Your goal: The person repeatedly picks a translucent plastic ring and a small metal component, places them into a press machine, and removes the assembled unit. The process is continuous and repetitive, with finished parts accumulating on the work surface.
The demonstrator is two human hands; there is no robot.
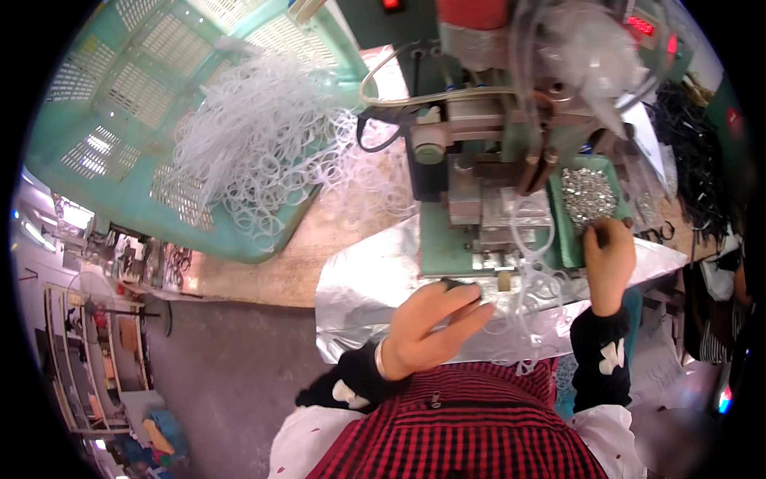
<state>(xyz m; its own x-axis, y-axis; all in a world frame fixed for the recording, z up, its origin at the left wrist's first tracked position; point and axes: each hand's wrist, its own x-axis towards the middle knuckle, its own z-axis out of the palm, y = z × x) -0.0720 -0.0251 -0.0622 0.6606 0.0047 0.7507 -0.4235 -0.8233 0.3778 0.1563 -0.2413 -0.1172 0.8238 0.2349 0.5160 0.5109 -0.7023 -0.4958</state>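
My left hand [435, 327] is over the foil-covered table edge, just left of a machine's metal fixture [495, 257]. Its fingers stretch to the right and stand apart, with something dark at one fingertip; no held object shows. At the near end of a green tray [570, 246], my right hand [610, 259] has its fingers curled in against a pile of small shiny metal pieces [589, 194]. Whatever those fingertips pinch is too small to make out. Clear plastic rings [536, 291] hang in a string from the fixture, between my hands, down over the foil.
A green plastic basket [120, 184] tilts on the left, spilling a tangled heap of clear rings [255, 136] onto the wooden tabletop [299, 267]. The machine [471, 128] with hoses rises in front. Black strips [694, 160] lie far right. Silver foil [359, 287] covers the table's front.
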